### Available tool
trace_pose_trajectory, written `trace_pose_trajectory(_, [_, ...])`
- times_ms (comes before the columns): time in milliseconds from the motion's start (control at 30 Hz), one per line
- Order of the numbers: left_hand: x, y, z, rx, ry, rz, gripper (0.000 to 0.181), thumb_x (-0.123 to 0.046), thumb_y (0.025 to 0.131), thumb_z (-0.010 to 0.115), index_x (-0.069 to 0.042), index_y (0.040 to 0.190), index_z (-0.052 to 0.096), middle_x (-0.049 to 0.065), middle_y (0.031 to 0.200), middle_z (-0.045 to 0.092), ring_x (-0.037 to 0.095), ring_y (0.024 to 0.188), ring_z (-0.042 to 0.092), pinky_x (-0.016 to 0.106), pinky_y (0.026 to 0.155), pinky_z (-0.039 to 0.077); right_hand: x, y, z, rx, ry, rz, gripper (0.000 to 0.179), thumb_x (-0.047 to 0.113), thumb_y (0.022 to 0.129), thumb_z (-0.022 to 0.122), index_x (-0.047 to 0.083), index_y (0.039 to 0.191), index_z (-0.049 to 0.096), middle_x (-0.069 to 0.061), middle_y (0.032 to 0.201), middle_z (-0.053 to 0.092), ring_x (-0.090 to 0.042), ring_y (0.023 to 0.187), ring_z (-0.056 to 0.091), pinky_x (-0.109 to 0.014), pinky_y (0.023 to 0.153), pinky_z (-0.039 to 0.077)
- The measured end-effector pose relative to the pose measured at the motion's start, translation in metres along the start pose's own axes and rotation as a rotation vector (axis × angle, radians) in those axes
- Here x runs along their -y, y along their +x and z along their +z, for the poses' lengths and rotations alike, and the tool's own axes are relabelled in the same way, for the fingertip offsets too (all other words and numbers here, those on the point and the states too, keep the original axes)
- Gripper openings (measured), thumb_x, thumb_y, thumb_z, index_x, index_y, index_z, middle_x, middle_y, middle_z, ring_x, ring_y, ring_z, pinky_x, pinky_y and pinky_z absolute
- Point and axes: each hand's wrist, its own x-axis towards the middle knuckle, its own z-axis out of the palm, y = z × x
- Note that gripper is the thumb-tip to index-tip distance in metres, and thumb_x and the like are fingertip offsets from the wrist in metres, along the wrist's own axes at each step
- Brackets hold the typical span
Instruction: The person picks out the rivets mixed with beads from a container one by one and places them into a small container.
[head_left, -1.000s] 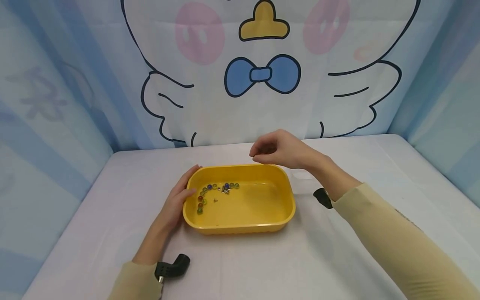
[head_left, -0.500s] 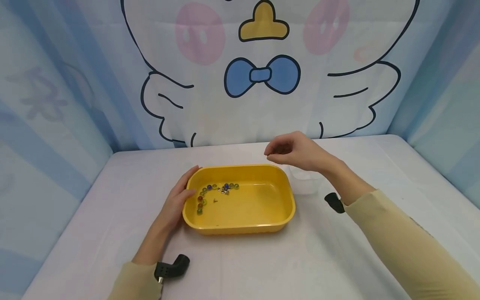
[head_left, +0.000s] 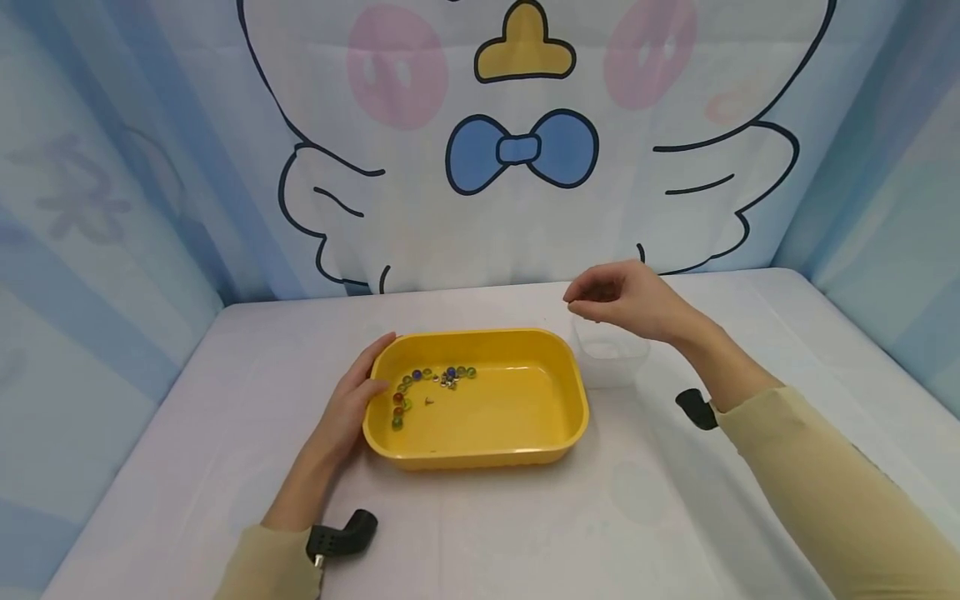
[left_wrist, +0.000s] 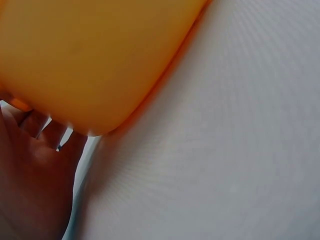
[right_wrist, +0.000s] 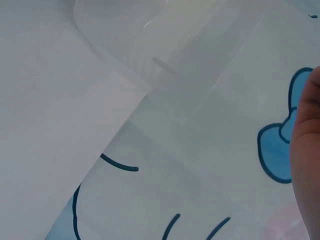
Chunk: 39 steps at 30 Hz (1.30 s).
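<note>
**Yellow tray [head_left: 495, 425] gripped at the rim, clear plastic container [head_left: 611, 372] overhung by right hand [head_left: 632, 298]**

With the middle of the yellow tray taken as the dial's centre in the head view, its rim is held near nine o'clock by the left hand [head_left: 351, 405]: the thumb is laid over the edge, and the fingers [head_left: 371, 355] are set along the outer wall. Inside, glass marbles [head_left: 417, 375] (green, blue and reddish-brown ones can be made out) are strung in a curve from eight o'clock up to twelve. Just within that curve, small metal tacks [head_left: 448, 382] are clustered at ten to eleven o'clock, and a single tack [head_left: 429, 402] is seen apart from them at nine.

The clear plastic container is set just beside the tray, between two and three o'clock, on the white-covered counter [head_left: 525, 525]. Over its far part the right hand is held with fingers curled and their tips brought close to the thumb; whether anything is pinched there cannot be told. A dark speck [head_left: 597, 322], too small to be named, is seen just under that hand. Beyond, at twelve o'clock, a cartoon backdrop [head_left: 517, 233] is hung.
</note>
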Motion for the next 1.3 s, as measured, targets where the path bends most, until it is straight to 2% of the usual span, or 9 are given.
trace_pose_trajectory(500, [0.002,0.000,0.000,-0.012,-0.003,-0.008,0.065,-0.005,0.096,0.038,-0.014,0.160,0.030,0.002,0.164,0.026,0.021,0.151,0.017,0.047,0.122,0.010,-0.024,-0.012,-0.006,-0.016,-0.090,0.097,0.022,0.019,0.094,0.071,0.002,0.109,0.073,-0.008,0.103,0.069,-0.025,0.089,0.061,-0.025,0.077,0.054])
trace_pose_trajectory(833, [0.003,-0.002,0.000,-0.044,-0.010,-0.015,0.064,-0.004,0.096,0.036,-0.015,0.159,0.033,0.001,0.164,0.027,0.020,0.151,0.019,0.045,0.122,0.012,-0.041,-0.013,-0.004,-0.003,-0.104,0.116,0.021,0.015,0.094,0.071,0.001,0.109,0.073,-0.007,0.103,0.069,-0.025,0.088,0.060,-0.024,0.077,0.054])
trace_pose_trajectory(1300, [0.002,-0.001,0.001,-0.050,-0.001,-0.005,0.064,-0.003,0.096,0.036,-0.014,0.159,0.033,0.002,0.164,0.028,0.020,0.150,0.021,0.045,0.122,0.013,-0.046,-0.012,-0.003,0.001,-0.114,0.112,0.021,0.014,0.094,0.071,0.000,0.109,0.073,-0.007,0.102,0.068,-0.025,0.086,0.058,-0.025,0.075,0.053])
